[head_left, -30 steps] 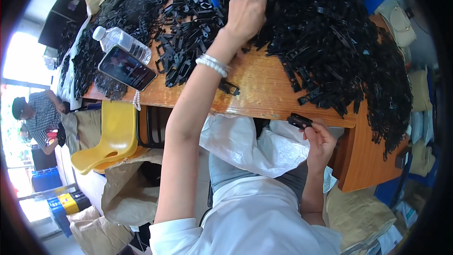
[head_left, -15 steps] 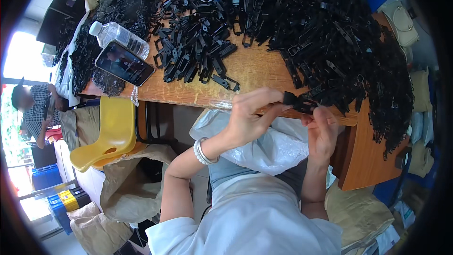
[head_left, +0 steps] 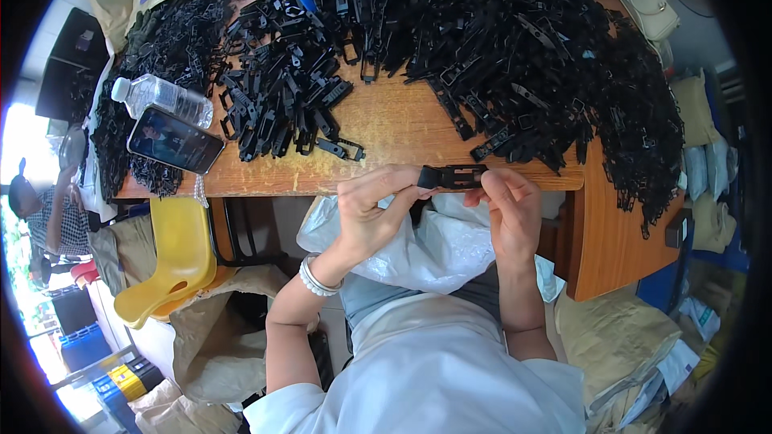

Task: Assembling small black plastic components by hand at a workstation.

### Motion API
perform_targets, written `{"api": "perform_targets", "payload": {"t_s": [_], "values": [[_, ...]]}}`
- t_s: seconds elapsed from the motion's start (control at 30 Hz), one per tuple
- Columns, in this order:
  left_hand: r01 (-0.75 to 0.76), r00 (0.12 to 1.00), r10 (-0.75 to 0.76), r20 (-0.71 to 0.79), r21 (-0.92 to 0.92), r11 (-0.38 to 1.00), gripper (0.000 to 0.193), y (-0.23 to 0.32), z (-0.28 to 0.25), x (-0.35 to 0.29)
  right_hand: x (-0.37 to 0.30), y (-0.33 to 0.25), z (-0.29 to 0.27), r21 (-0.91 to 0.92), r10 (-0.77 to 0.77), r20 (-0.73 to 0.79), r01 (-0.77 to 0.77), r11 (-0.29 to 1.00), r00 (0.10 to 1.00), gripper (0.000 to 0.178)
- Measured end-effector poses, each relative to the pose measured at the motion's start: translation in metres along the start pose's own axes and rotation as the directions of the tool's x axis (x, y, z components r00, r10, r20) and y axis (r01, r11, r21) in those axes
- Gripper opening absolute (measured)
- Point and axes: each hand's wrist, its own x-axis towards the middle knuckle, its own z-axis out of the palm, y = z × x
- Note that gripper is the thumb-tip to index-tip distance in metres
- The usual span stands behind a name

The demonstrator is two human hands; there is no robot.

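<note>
A black plastic clip [head_left: 452, 177] is held level just over the near edge of the wooden desk [head_left: 402, 124], above a white plastic bag [head_left: 438, 245] on the lap; the left hand [head_left: 371, 213] has its fingers closed on the clip's left end; the right hand [head_left: 508, 209] pinches the right end; a large heap of black clips [head_left: 515, 40] covers the desk beyond, a smaller pile [head_left: 277, 92] to the left; a phone [head_left: 175, 141] and a water bottle [head_left: 161, 98] lie beside it.

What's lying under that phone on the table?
The phone rests partly on small black plastic parts and partly on the bare wooden table, beside a water bottle. Whatever sits directly beneath its middle is covered.
</note>
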Motion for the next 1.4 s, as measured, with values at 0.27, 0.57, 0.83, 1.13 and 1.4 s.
{"api": "perform_targets", "payload": {"t_s": [0.27, 0.57, 0.83, 1.13, 1.4], "values": [[0.187, 0.976, -0.189, 0.105, 0.029, 0.982, 0.009, 0.006, 0.002, -0.001, -0.005, -0.002, 0.011, -0.191, -0.034, -0.041, 0.026, 0.981, 0.999, 0.011], [0.564, 0.826, -0.516, 0.229, -0.339, 0.753, 0.02, -0.001, 0.014, -0.004, -0.009, 0.013, 0.001, -0.362, -0.129, 0.136, 0.171, 0.917, 0.982, 0.016], [0.311, 0.941, -0.242, 0.235, -0.324, 0.894, 0.016, 0.007, 0.002, 0.0, -0.009, 0.007, 0.021, -0.136, -0.03, 0.037, 0.035, 0.99, 0.999, 0.03], [0.398, 0.908, -0.261, 0.329, -0.473, 0.786, 0.018, 0.001, 0.004, -0.002, -0.011, 0.007, 0.018, -0.204, -0.104, 0.104, 0.123, 0.971, 0.989, 0.026], [-0.106, 0.993, 0.063, 0.097, 0.54, 0.835, 0.006, -0.038, -0.049, 0.071, -0.019, 0.013, -0.012, -0.175, -0.101, -0.032, 0.094, 0.98, 0.994, 0.025]]}}
